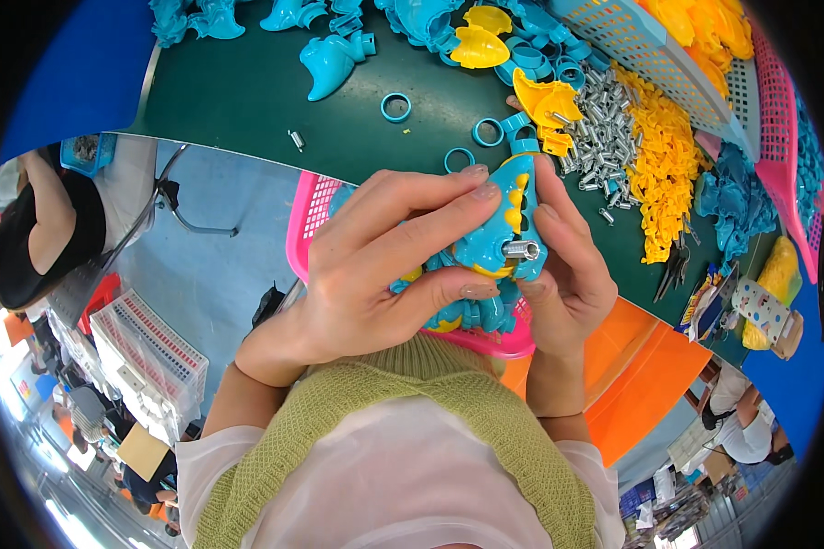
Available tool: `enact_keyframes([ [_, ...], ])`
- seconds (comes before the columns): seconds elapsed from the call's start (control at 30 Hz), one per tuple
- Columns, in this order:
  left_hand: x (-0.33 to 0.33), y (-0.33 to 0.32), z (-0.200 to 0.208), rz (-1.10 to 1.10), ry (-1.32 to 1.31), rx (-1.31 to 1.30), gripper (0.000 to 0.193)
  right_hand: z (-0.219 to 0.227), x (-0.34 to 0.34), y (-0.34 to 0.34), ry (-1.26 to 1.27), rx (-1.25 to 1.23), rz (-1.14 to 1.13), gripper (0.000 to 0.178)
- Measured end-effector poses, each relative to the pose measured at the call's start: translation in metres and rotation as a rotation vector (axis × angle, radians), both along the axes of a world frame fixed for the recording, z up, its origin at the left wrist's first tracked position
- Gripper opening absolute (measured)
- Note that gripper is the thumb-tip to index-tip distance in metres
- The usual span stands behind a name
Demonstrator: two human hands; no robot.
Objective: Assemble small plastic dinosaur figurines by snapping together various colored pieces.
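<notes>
Fingers of my left hand (362, 270) and right hand (572, 274) grip the blue-and-yellow toy (482, 247) between them, held up at the edge of the green table (247, 105). A metal tube (522, 250) juts from it; I judge I'm fitting parts together, and the next move seems to call for steady hold, straight alignment.

the left hand (366, 265) and right hand (572, 284) grip a blue toy piece (482, 245) with yellow spikes, a metal tube (524, 250) poking out. from that piece, on the dark green table (238, 101), a blue ring (396, 120) lies toward eleven o'clock, silvery cylinders (602, 123) pile at one, a yellow heap (655, 174) spreads at two. a pink basket (296, 229) shows at nine.
</notes>
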State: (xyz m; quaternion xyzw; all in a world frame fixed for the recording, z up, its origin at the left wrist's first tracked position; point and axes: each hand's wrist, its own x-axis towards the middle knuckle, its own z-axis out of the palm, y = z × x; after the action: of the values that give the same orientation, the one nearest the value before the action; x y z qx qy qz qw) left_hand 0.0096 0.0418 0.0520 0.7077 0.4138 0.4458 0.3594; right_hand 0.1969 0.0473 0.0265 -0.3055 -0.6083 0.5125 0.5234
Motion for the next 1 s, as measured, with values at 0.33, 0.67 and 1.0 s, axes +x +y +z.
enact_keyframes([
  [0.33, 0.0005, -0.0005, -0.0016, 0.008, -0.016, 0.004, 0.054, -0.0011, -0.0016, 0.0008, 0.083, -0.020, 0.033, 0.041],
  [0.67, 0.0040, 0.0002, -0.0015, 0.017, 0.019, 0.056, 0.055, -0.0036, -0.0018, -0.0006, 0.144, -0.067, 0.036, 0.039],
  [1.0, 0.0051, -0.0010, 0.0001, 0.023, 0.033, 0.084, 0.059, -0.0040, -0.0063, 0.0011, 0.039, 0.046, 0.020, 0.034],
])
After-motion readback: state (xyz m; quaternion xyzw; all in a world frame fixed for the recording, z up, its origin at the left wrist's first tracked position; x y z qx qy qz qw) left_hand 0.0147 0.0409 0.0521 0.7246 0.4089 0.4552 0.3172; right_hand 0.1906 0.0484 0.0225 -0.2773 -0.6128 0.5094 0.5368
